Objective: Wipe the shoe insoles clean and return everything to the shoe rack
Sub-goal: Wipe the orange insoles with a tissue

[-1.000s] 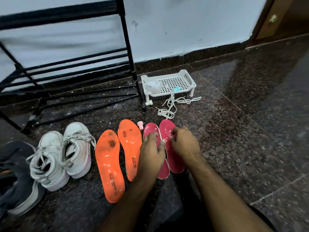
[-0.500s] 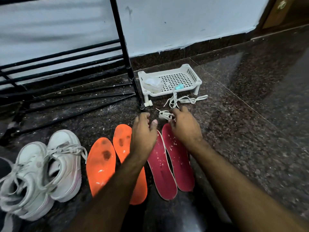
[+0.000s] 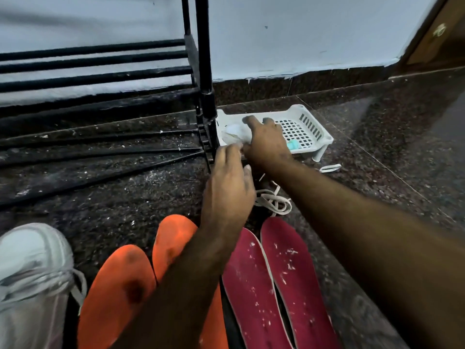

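Observation:
Two orange insoles (image 3: pixel 118 293) with dark stains and two red insoles (image 3: pixel 294 273) flecked with white specks lie side by side on the dark floor. Beyond them a white slotted tray (image 3: pixel 324 137) holds a crumpled white cloth (image 3: pixel 232 133) and a small teal object (image 3: pixel 293 145). My right hand (image 3: pixel 264 142) reaches into the tray, its fingers stretched over the cloth and touching it. My left hand (image 3: pixel 226 187) hovers just short of the tray beside the rack's post, loosely curled and holding nothing.
The black metal shoe rack (image 3: pixel 205 71) stands against the wall at the left, its post right beside the tray. White shoelaces (image 3: pixel 274 201) lie loose between tray and insoles. A white sneaker (image 3: pixel 30 273) sits at the lower left. A wooden door (image 3: pixel 437 31) is at the far right.
Both hands have left the red insoles and moved forward past the shoelaces. The right hand now lies on the cloth in the tray, and my view has moved closer.

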The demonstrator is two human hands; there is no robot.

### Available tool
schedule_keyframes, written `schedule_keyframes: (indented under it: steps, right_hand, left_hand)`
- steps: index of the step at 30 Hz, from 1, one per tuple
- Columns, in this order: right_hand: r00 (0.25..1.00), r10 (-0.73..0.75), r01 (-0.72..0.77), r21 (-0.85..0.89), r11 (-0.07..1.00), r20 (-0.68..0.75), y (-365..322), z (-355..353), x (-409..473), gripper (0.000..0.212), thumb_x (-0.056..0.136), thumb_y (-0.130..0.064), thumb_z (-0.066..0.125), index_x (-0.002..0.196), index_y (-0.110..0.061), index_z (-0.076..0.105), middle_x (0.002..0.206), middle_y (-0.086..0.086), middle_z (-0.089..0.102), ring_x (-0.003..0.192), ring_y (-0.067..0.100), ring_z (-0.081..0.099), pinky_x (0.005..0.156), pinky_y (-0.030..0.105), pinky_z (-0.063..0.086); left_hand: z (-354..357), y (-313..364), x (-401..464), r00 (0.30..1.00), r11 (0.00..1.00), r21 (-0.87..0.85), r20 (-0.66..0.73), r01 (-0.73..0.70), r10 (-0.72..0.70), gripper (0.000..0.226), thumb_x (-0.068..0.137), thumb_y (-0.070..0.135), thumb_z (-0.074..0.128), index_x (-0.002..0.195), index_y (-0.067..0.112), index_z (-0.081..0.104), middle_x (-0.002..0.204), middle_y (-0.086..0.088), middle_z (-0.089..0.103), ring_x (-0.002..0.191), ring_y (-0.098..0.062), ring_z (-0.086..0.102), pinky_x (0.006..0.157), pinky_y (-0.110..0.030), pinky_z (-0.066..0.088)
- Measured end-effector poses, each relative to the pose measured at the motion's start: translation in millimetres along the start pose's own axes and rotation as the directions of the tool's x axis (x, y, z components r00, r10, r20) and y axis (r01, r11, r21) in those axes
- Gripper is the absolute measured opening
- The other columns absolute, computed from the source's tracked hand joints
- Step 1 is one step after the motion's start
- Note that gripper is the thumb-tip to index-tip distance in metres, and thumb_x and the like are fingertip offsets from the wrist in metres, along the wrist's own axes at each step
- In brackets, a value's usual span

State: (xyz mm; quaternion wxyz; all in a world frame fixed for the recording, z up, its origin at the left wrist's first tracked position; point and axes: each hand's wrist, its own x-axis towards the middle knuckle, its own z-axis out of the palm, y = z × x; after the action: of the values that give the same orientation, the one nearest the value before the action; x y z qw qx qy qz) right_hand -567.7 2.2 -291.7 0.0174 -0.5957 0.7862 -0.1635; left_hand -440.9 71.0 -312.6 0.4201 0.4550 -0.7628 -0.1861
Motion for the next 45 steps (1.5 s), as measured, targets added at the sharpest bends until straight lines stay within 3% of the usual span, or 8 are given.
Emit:
schedule_keyframes:
  steps: [5,13,18,22,31,38,41,45]
  right_hand:
    - [0.998,-0.016,0.015,0.022,1.000,0.067,-8,9,17,0.042,0.091,-0.019,0.058,0.132,-0.023,0.048,0.127,0.017,0.051,0.118,0.037,0.048,0.099,0.040,0.040]
    - [0.978,-0.079,0.098,0.089,0.991,-0.193,4,-35,-41,0.046,0.087,-0.044,0.066,0.124,-0.022,0.052,0.115,0.014,0.053,0.107,0.034,0.049,0.092,0.043,0.044]
    - [0.978,0.022,0.027,0.229,0.973,-0.207,29,-74,-144,0.058,0.081,-0.062,0.069,0.120,-0.022,0.053,0.111,0.009,0.051,0.109,0.029,0.045,0.092,0.041,0.043]
    - [0.970,0.141,-0.098,0.214,0.972,-0.196,60,-90,-226,0.053,0.085,-0.058,0.066,0.119,-0.020,0.054,0.112,0.009,0.050,0.104,0.031,0.045,0.092,0.041,0.038]
    - [0.918,0.397,-0.389,0.212,0.897,0.007,81,-83,-307,0.061,0.079,-0.029,0.077,0.128,-0.013,0.045,0.127,0.011,0.048,0.113,0.033,0.048,0.097,0.039,0.036]
    - [0.903,0.372,-0.417,0.232,0.879,0.214,87,-71,-293,0.062,0.088,-0.019,0.069,0.138,-0.005,0.034,0.135,0.018,0.048,0.121,0.038,0.053,0.101,0.041,0.043]
    - [0.908,0.367,-0.404,0.195,0.893,0.201,94,-83,-284,0.053,0.085,-0.015,0.069,0.130,-0.007,0.043,0.128,0.017,0.055,0.117,0.038,0.056,0.095,0.040,0.046]
    - [0.907,0.376,-0.403,0.132,0.906,0.190,112,-101,-268,0.022,0.087,-0.006,0.055,0.104,-0.019,0.062,0.110,0.012,0.067,0.104,0.031,0.064,0.082,0.034,0.049]
  left_hand:
    - [5,-1,5,0.997,0.998,0.006,0.042,0.065,-0.065,0.047,0.094,0.006,0.053,0.140,0.002,0.047,0.139,-0.013,0.050,0.127,-0.027,0.050,0.104,-0.027,0.034]
    - [-17,11,-16,0.980,0.984,-0.014,0.089,0.178,-0.176,0.048,0.096,0.012,0.054,0.143,0.008,0.046,0.140,-0.010,0.051,0.126,-0.027,0.050,0.106,-0.034,0.037]
    - [-28,62,-51,0.981,0.989,-0.027,0.135,0.145,-0.140,0.048,0.092,0.010,0.056,0.140,0.008,0.049,0.132,-0.013,0.056,0.121,-0.031,0.053,0.102,-0.039,0.041]
    - [-16,110,-99,0.967,0.984,-0.070,0.212,0.162,-0.144,0.046,0.089,0.011,0.055,0.136,0.010,0.053,0.117,-0.014,0.066,0.109,-0.033,0.061,0.092,-0.042,0.049]
    - [27,145,-180,0.850,0.788,-0.346,0.343,0.510,-0.400,0.053,0.087,-0.012,0.053,0.135,0.012,0.053,0.127,-0.005,0.064,0.109,-0.019,0.068,0.102,-0.039,0.052]
    - [35,140,-175,0.788,0.666,-0.427,0.411,0.611,-0.459,0.055,0.093,-0.019,0.047,0.142,0.004,0.039,0.135,-0.003,0.050,0.114,0.000,0.055,0.086,-0.004,0.043]
    - [38,128,-176,0.801,0.656,-0.461,0.381,0.598,-0.462,0.057,0.094,-0.015,0.051,0.146,0.002,0.037,0.145,-0.013,0.048,0.125,-0.016,0.054,0.090,-0.007,0.047]
    - [38,120,-194,0.836,0.695,-0.466,0.326,0.548,-0.441,0.052,0.091,-0.012,0.057,0.135,0.016,0.049,0.135,-0.005,0.059,0.121,-0.011,0.061,0.099,-0.021,0.049]
